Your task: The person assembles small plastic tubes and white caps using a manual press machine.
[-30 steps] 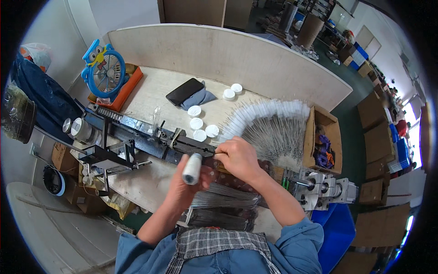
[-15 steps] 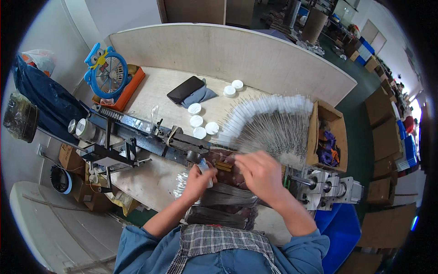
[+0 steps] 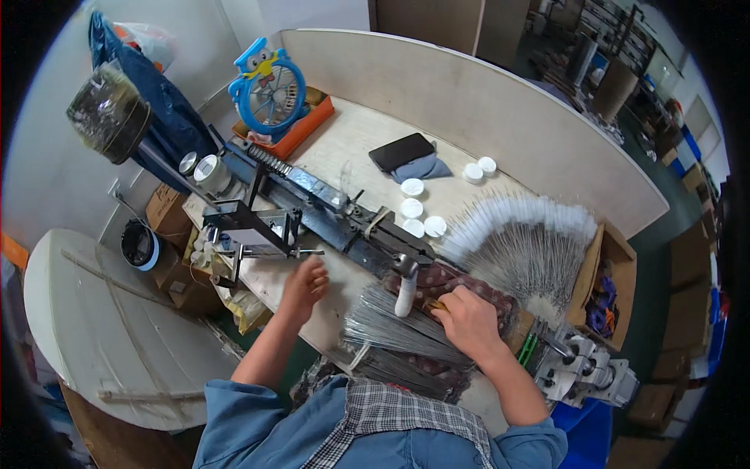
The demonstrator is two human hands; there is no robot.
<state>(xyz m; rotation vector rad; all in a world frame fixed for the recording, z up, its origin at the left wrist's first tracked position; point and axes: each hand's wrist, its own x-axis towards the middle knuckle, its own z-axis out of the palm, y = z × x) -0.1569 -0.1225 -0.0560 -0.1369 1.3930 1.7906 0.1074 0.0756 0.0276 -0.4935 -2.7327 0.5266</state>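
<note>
- The left hand is raised over the near left part of the table, its fingers loosely curled and partly open, near the end of a metal rod on a black frame.
- The right hand is right of centre, thumb and fingers closed on a small yellowish-brown piece; the grip mostly covers it, so it seems to be a slim block, but its full shape is hard to tell.
- Just left of that hand, a white-wrapped handle points toward the near side from a dark metal head, at the right end of a long dark rail.
- A bundle of thin metal wires lies on the near side, between the hands.
- A brown spotted cloth lies just beyond the right hand.
- Farther right, more wires with white ends spread in a fan beside a cardboard box.
- On the far side, a black phone rests on a grey-blue cloth, near round white tubs.
</note>
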